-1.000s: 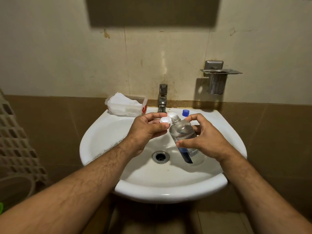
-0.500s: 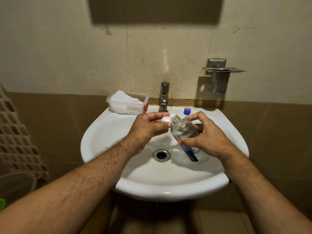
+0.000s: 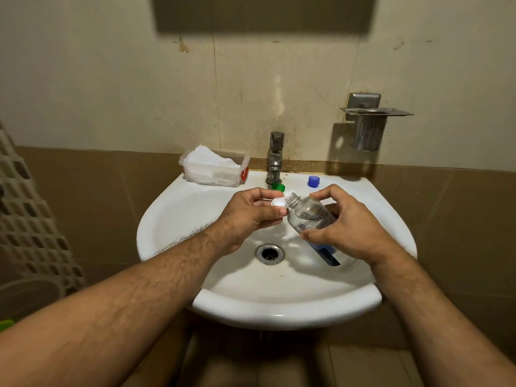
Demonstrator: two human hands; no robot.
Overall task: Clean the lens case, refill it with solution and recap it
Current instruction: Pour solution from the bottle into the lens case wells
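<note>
Over the white sink (image 3: 173, 227), my left hand (image 3: 251, 216) pinches the white lens case (image 3: 278, 202) between thumb and fingers. My right hand (image 3: 349, 233) grips a clear solution bottle (image 3: 310, 216) with a blue label. The bottle is uncapped and tilted, its open neck right beside the case. A blue cap (image 3: 313, 181) and a green cap (image 3: 278, 187) lie on the sink's back ledge, near the tap (image 3: 276, 160).
A clear plastic box of white tissues (image 3: 213, 169) sits at the back left of the sink. A metal holder (image 3: 370, 124) hangs on the wall at the right. A lattice basket (image 3: 30, 219) stands at the left. The drain (image 3: 270, 254) is below the hands.
The bottle's neck has come closer to the lens case and both hands sit slightly higher in view. The green cap on the ledge now shows behind the left fingers.
</note>
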